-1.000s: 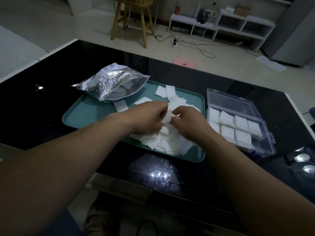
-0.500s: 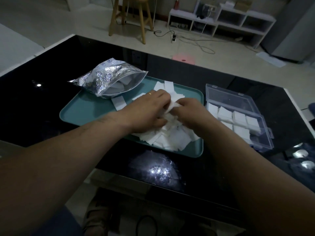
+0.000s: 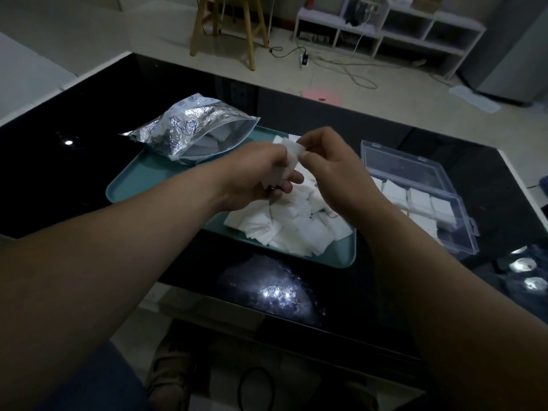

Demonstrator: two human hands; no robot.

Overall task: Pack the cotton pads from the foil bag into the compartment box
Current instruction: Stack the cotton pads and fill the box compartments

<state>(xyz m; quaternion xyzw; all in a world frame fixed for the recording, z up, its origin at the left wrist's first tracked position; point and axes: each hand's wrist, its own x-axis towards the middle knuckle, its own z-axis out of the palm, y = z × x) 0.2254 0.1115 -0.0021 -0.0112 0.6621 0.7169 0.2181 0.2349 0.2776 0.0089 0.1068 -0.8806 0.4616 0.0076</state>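
Note:
A heap of white square cotton pads (image 3: pixel 296 226) lies at the right end of the teal tray (image 3: pixel 142 185). Above the heap, my left hand (image 3: pixel 261 176) holds a small stack of pads (image 3: pixel 280 170) in its curled fingers. My right hand (image 3: pixel 329 167) pinches the top edge of a pad (image 3: pixel 292 148) on that stack. The crinkled foil bag (image 3: pixel 195 129) lies open at the tray's far left, with pads showing in its mouth. The clear compartment box (image 3: pixel 421 197) stands open to the right of the tray, with white pads in its compartments.
The tray and box rest on a glossy black table (image 3: pixel 74 161) that reflects ceiling lights. Beyond its far edge are a wooden stool (image 3: pixel 228 28), a white low shelf (image 3: pixel 388 28), cables and a pink round object (image 3: pixel 321 94) on the floor.
Both hands have risen from the heap on the tray, bringing pads up with them. The left hand now holds a small stack and the right pinches a pad on it.

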